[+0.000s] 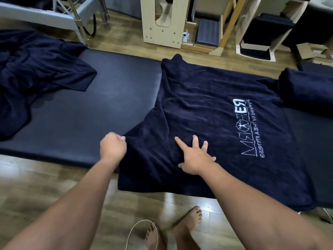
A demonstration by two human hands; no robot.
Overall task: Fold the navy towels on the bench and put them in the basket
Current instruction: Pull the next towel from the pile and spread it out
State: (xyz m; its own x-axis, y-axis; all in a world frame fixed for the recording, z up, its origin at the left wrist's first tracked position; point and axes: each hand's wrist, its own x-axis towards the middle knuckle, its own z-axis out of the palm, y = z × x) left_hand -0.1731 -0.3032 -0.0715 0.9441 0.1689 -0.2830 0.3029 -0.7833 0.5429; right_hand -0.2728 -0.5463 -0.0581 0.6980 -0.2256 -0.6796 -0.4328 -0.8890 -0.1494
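Nearest the camera we note two bare feet [173, 230] on the wooden floor, with a thin white cable [138, 230] looped beside them. Above these, both forearms reach to the near edge of the bench [90, 112].

The left hand [113, 146] is closed in a fist on the left border of the spread navy towel [216, 112]; we judge its grip to be holding a fold of that border, though the fingertips are hidden. The right hand [195, 156] lies flat on the cloth just inside the near edge, fingers splayed wide and straight, pressing rather than grasping.

This towel lies across the right half of the bench, its white logo [252, 129] face up, its near hem hanging over the near edge and its far hem reaching past the far edge. It is wrinkled along its left side. A heap of unfolded navy towels [36, 69] sits at the far left corner. A dark folded bundle [306, 91] rests at the right end. No basket is visible.

We judge the step in hand to be laying out and smoothing before the first fold. The next move calls for the left hand to carry its border across toward the right end while the right hand pins the cloth, keeping hems aligned.
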